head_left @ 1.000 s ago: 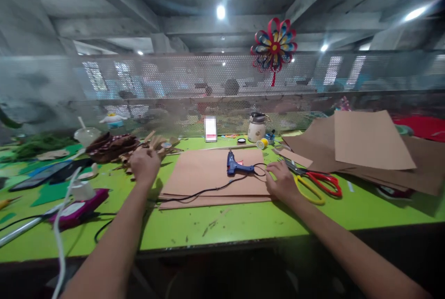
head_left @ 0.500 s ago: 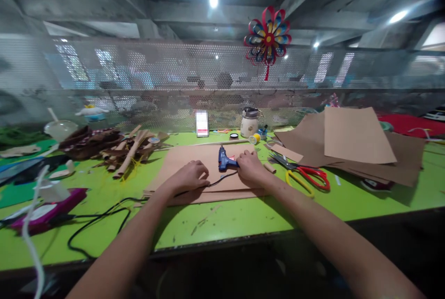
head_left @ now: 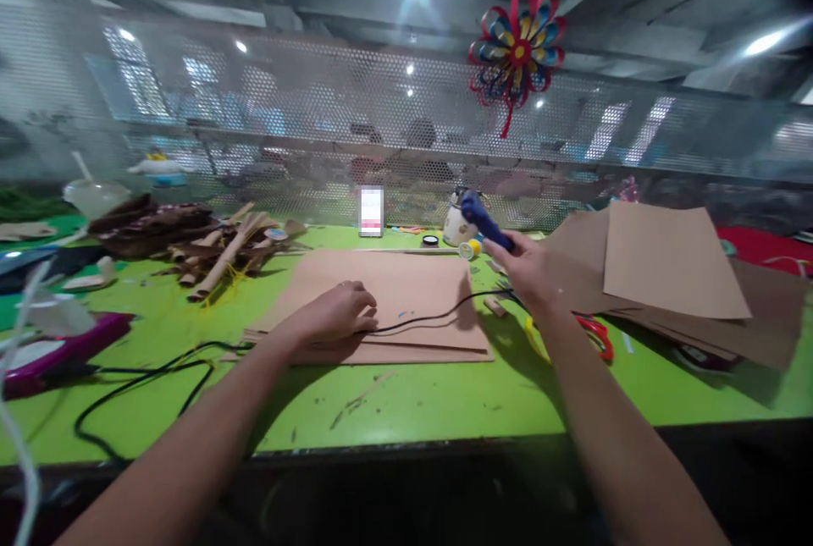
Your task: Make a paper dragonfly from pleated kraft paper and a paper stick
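My right hand (head_left: 526,268) grips a blue hot glue gun (head_left: 488,223), raised above the right end of the paper with its body tilted up to the left. A black cord (head_left: 438,320) trails from it across a brown kraft paper stack (head_left: 416,279) to my left hand (head_left: 336,311). That hand rests on the stack, fingers loosely bent and a gap between thumb and forefinger. The cord passes beneath it; whether the hidden fingers touch it I cannot tell. Scissors with red and yellow handles (head_left: 595,338) lie partly behind my right forearm.
Brown paper rolls (head_left: 222,262) lie left, near a purple power strip (head_left: 69,351). A phone (head_left: 371,212) stands at the back, beside a white jar (head_left: 455,227) and a yellow spool (head_left: 470,249). Large brown sheets (head_left: 673,262) are piled right on the green table (head_left: 406,410).
My right hand has lifted the glue gun off the paper, up and to the right, drawing the cord along. My left hand stays on the stack. The view has shifted slightly.
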A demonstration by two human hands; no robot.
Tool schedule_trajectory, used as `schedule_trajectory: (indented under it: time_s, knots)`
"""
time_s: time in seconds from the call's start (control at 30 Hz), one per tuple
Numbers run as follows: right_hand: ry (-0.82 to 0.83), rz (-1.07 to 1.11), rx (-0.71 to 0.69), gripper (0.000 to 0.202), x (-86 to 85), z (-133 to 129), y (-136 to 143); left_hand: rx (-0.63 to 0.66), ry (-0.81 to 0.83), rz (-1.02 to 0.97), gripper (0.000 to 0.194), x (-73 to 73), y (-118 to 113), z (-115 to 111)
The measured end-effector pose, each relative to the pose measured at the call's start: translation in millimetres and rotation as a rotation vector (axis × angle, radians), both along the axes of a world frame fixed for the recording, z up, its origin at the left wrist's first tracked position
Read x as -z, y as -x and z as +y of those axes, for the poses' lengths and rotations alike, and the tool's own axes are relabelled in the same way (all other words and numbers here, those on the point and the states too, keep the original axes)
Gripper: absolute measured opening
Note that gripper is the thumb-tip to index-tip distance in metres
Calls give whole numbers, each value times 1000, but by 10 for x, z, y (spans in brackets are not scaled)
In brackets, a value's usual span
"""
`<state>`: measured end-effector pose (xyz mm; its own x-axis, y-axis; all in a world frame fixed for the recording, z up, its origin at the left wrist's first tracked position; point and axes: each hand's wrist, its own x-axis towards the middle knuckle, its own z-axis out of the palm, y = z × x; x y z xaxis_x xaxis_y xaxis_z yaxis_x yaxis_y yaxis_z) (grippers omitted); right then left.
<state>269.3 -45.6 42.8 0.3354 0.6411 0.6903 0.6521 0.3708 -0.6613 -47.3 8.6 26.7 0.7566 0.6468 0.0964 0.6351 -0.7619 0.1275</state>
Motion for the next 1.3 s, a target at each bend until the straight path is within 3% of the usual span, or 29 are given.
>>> schedule_trajectory:
  time_s: [0.1, 0.23, 0.43, 0.63, 1.07, 1.3]
  knots:
    - [-112, 206, -24, 40, -65, -13, -83, 63, 35, 14, 53, 22, -38, -43]
    - [-149, 282, -40, 37, -82, -1, -66, 129, 97, 90, 73, 59, -60, -26]
    - [-68, 302, -70, 40, -36, 36, 51, 126, 161, 71, 71, 21, -3, 37]
    - [-31, 198, -32, 39, -7, 60, 131, 8, 221, 63, 80, 25, 141, 131]
    - [64, 83, -9, 38, 59, 4, 315, 69, 209, 131, 68, -98, 146, -28]
    - [-52, -182, -86, 29, 132, -84, 589, 81, 216, 92, 66, -59, 182, 40]
